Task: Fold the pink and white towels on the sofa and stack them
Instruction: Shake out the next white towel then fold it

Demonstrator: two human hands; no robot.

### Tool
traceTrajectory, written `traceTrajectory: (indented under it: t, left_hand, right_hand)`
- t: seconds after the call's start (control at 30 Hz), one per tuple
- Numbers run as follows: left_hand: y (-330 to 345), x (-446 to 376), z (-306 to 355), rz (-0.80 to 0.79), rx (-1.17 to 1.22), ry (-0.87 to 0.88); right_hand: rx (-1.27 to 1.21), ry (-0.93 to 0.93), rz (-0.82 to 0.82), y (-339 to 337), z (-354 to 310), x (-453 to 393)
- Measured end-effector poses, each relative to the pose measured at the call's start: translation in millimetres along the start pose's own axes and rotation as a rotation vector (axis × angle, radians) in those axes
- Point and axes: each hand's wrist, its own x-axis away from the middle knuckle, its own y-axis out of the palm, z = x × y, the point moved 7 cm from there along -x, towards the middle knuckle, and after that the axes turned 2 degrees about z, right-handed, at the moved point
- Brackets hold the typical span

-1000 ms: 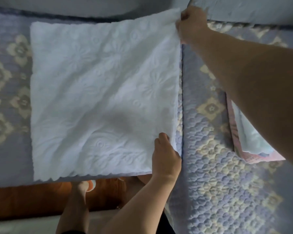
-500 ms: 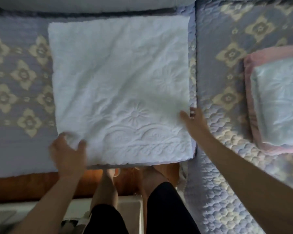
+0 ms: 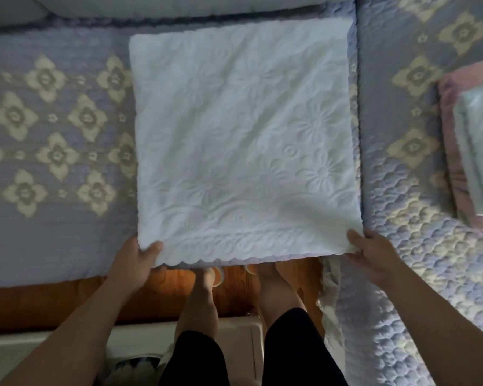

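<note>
White towel lies spread flat on the sofa, its scalloped hem at the seat's front edge. The left hand and right hand pinch the towel's two near corners, apparently to lift that hem for another fold. The folded stack waits well right of the towel.

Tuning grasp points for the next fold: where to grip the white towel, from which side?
Pinch the two near corners of the white towel, coming from the sofa's front edge, as the left hand and right hand do. It lies flat and square; the scalloped near hem overhangs slightly.
</note>
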Motion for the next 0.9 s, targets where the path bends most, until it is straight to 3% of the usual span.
traceTrajectory:
  t: [0.13,0.23,0.33,0.5,0.57,0.7,0.83,0.9]
  left_hand:
    - [-2.0,13.5,-9.3,0.151,0.101,-0.054]
    - [-1.5,19.5,-15.3,0.146,0.287,-0.065]
    - [-1.6,28.8,-42.0,0.09,0.266,-0.102]
    - [10.9,70.5,-92.3,-0.198,0.202,-0.321]
    - [3.9,83.8,-83.5,-0.148,0.296,-0.307]
    - [-23.3,109.0,1.9,-0.078,0.552,-0.225]
    - [-70.7,88.9,113.7,-0.135,0.852,-0.144]
    - [-97.0,63.3,159.0,-0.1,0.953,-0.081]
  right_hand:
    - [-0.136,0.008,0.033,2.1,15.0,16.1]
    - [-0.289,-0.052,0.094,-4.2,15.2,25.2]
    - [-0.104,-0.016,0.12,-12.8,36.6,36.2]
    - [0.093,0.11,0.165,-36.2,61.4,65.1]
    - [0.174,0.171,0.128,-37.9,53.4,84.6]
    - [0.229,0.017,0.049,-28.0,-21.2,126.2]
    - [0.022,-0.19,0.008,-4.2,-137.3,131.0]
    - [-0.135,-0.185,-0.021,12.5,-182.1,107.9]
